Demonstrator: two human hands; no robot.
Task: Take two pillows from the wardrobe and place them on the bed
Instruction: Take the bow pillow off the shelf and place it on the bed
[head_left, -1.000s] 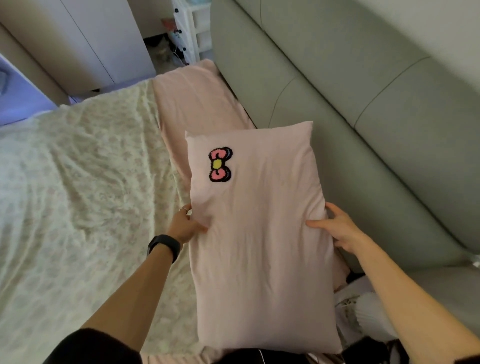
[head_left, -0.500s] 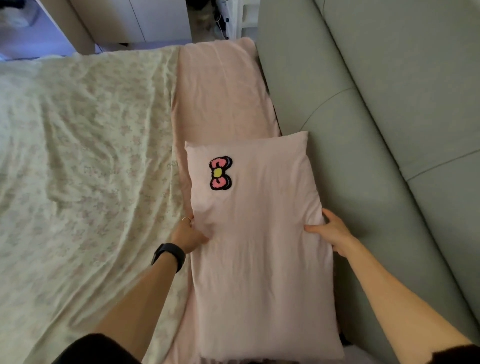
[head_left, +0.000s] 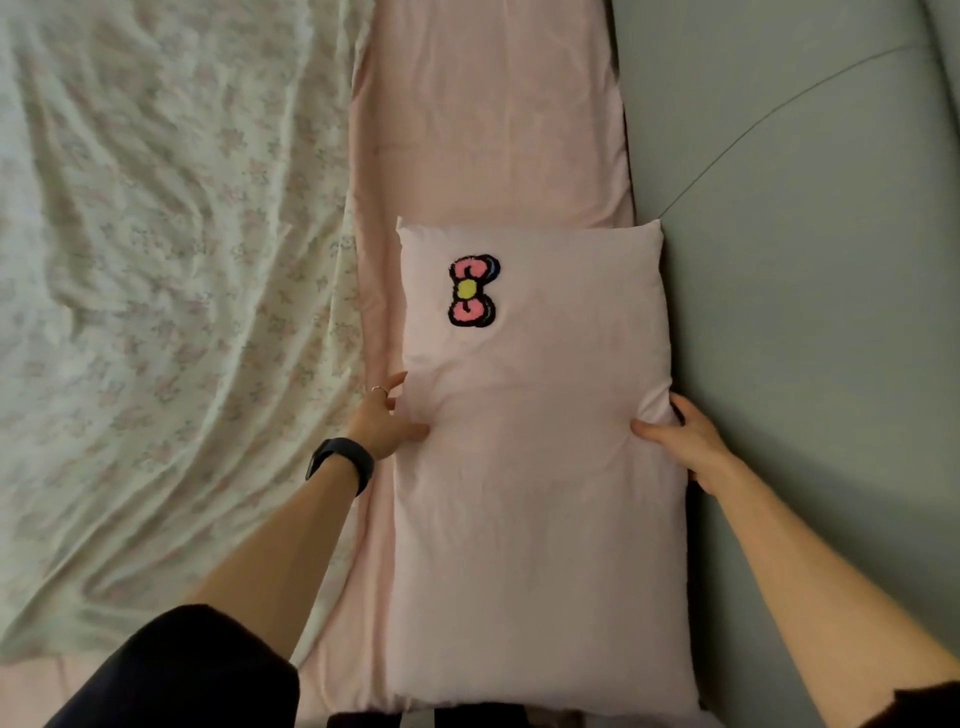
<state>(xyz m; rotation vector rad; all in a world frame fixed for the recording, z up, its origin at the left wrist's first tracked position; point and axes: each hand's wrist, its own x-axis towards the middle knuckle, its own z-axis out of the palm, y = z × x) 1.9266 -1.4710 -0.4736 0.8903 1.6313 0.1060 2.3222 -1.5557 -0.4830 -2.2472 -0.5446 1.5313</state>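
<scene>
A pale pink pillow (head_left: 540, 478) with a pink bow patch (head_left: 472, 291) lies flat on the pink sheet of the bed (head_left: 488, 130), its right edge against the grey-green headboard. My left hand (head_left: 382, 421) grips its left edge, thumb on top and fingers underneath. My right hand (head_left: 685, 441) pinches the right edge between pillow and headboard. A black band sits on my left wrist. Only one pillow is in view.
A crumpled floral quilt (head_left: 156, 270) covers the left part of the bed. The padded grey-green headboard (head_left: 810, 260) runs down the right side. The pink sheet strip stretches away beyond the pillow.
The pillow has come down from a raised, tilted hold to lie flat on the sheet by the headboard. Both hands stay on its edges. My view has tipped downward.
</scene>
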